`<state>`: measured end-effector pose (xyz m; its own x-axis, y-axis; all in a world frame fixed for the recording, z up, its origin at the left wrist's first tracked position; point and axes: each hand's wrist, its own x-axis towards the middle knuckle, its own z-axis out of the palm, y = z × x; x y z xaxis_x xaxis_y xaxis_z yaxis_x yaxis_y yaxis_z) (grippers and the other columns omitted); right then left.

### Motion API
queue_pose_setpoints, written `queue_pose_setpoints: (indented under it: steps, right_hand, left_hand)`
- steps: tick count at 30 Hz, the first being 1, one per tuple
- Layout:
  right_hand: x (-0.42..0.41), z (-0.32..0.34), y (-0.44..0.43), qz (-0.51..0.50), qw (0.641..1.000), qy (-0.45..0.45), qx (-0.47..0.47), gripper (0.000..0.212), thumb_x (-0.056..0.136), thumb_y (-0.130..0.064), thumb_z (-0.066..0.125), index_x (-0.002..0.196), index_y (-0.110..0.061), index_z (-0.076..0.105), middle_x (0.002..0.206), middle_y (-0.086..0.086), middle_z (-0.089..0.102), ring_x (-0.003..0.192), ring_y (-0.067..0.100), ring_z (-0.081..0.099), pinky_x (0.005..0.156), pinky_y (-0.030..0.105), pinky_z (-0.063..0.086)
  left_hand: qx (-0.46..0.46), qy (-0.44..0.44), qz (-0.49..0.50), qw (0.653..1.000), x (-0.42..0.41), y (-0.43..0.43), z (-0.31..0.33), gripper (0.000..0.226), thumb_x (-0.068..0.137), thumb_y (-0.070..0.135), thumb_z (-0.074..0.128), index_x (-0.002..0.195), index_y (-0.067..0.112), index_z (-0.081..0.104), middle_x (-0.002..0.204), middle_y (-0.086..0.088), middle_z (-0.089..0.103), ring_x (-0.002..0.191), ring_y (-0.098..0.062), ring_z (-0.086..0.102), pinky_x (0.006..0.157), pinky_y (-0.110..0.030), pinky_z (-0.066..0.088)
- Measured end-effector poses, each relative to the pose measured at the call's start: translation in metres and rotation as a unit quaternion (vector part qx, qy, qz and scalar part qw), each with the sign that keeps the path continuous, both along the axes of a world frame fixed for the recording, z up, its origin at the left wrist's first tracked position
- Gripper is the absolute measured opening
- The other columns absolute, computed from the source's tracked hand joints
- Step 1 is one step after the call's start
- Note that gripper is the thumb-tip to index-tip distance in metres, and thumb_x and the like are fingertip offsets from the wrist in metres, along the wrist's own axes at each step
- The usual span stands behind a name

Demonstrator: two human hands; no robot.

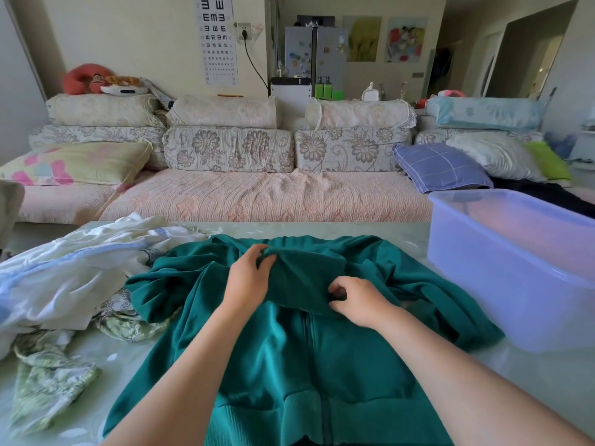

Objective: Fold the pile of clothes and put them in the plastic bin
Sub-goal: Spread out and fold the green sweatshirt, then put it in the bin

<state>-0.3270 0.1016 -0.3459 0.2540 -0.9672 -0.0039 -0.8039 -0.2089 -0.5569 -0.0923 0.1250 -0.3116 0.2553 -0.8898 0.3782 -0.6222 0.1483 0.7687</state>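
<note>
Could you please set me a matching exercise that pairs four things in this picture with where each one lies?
Things:
1. teal zip-front jacket
2. translucent lilac plastic bin
3. heap of white and green floral clothes
4. blue checked cushion

Places:
A. on the pink-covered sofa
B. right side of the pale green table
C. left side of the table
D. middle of the table, spread out

Pairs: 1-D, 2-B, 3-C, 4-A.
</note>
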Motion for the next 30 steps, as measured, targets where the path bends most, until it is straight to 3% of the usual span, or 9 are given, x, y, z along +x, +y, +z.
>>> queue_pose_setpoints:
  steps: [4,8,12,15,18,21,23,27,30]
  right_hand:
    - [0.006,-0.002,0.000,0.047,0.991,0.110,-0.060,0.065,0.085,-0.027,0.070,0.144,-0.031,0.044,0.142,-0.008,0.052,0.128,0.019,0.052,0.101,0.036,0.046]
    - [0.018,-0.012,-0.002,0.060,0.984,0.133,-0.105,0.081,0.088,-0.029,0.067,0.154,-0.036,0.021,0.139,-0.003,0.055,0.123,0.024,0.056,0.094,0.039,0.050]
    - [0.027,-0.017,-0.006,0.051,0.979,0.143,-0.136,0.028,0.089,-0.029,0.063,0.117,-0.030,0.061,0.108,-0.004,0.067,0.103,0.023,0.063,0.078,0.032,0.048]
    - [0.026,-0.013,-0.007,0.043,0.977,0.141,-0.156,0.009,0.087,-0.030,0.060,0.088,-0.026,0.052,0.093,-0.006,0.060,0.087,0.024,0.061,0.067,0.033,0.041]
    - [0.019,-0.011,-0.011,0.021,0.966,0.064,-0.249,0.018,0.079,-0.018,0.060,0.080,-0.020,0.042,0.098,-0.006,0.044,0.070,0.023,0.048,0.059,0.032,0.032]
    - [0.021,-0.004,-0.012,0.070,0.959,0.052,-0.270,0.057,0.071,-0.009,0.065,0.119,-0.028,0.040,0.142,-0.003,0.033,0.078,0.028,0.058,0.060,0.036,0.046]
    - [0.022,0.001,-0.012,0.099,0.972,0.115,-0.181,0.080,0.074,-0.016,0.069,0.138,-0.038,0.028,0.142,-0.005,0.041,0.092,0.029,0.064,0.073,0.040,0.052]
    - [0.028,0.004,-0.019,0.028,0.976,0.153,-0.151,0.018,0.083,-0.026,0.064,0.099,-0.026,0.056,0.102,-0.002,0.059,0.095,0.028,0.063,0.067,0.034,0.043]
    - [0.034,0.016,-0.030,-0.059,0.952,0.011,-0.301,0.025,0.077,0.003,0.061,0.084,-0.017,0.048,0.093,0.005,0.053,0.067,0.032,0.055,0.054,0.035,0.034]
  left_hand:
    - [0.042,-0.016,-0.012,0.999,0.000,-0.002,-0.005,0.029,0.100,0.034,0.050,0.126,0.023,0.056,0.097,0.002,0.057,0.084,-0.014,0.054,0.073,-0.027,0.040]
    - [0.096,-0.054,-0.037,0.993,0.005,-0.002,-0.012,0.023,0.100,0.038,0.048,0.118,0.028,0.057,0.098,0.001,0.065,0.089,-0.017,0.060,0.076,-0.032,0.048]
    - [0.104,-0.106,-0.104,0.983,0.008,0.004,-0.010,0.027,0.089,0.056,0.056,0.097,0.033,0.067,0.088,0.008,0.067,0.086,-0.013,0.062,0.078,-0.030,0.051]
    - [0.202,-0.161,-0.195,0.946,0.012,0.012,-0.009,0.078,0.055,0.074,0.075,0.124,0.044,0.053,0.110,0.018,0.058,0.102,-0.002,0.055,0.095,-0.029,0.049]
    - [0.248,-0.273,-0.217,0.904,0.015,0.011,-0.016,0.109,0.054,0.054,0.088,0.145,0.038,0.029,0.128,0.014,0.044,0.117,-0.006,0.043,0.103,-0.031,0.042]
    - [0.182,-0.220,-0.216,0.934,0.018,0.002,-0.023,0.073,0.065,0.032,0.085,0.128,0.038,0.050,0.113,0.013,0.064,0.104,-0.009,0.061,0.091,-0.028,0.051]
    - [0.129,-0.228,-0.213,0.941,0.017,-0.003,-0.024,0.055,0.066,0.028,0.081,0.114,0.041,0.057,0.101,0.017,0.067,0.095,-0.007,0.064,0.083,-0.032,0.054]
    - [-0.033,-0.318,-0.078,0.944,0.004,-0.008,-0.007,0.040,0.075,0.017,0.065,0.108,0.035,0.054,0.102,0.014,0.064,0.090,-0.016,0.061,0.065,-0.031,0.049]
    - [-0.189,-0.355,0.009,0.916,-0.001,-0.014,0.014,0.045,0.064,0.000,0.068,0.101,0.023,0.057,0.090,0.006,0.062,0.081,-0.023,0.059,0.050,-0.030,0.042]
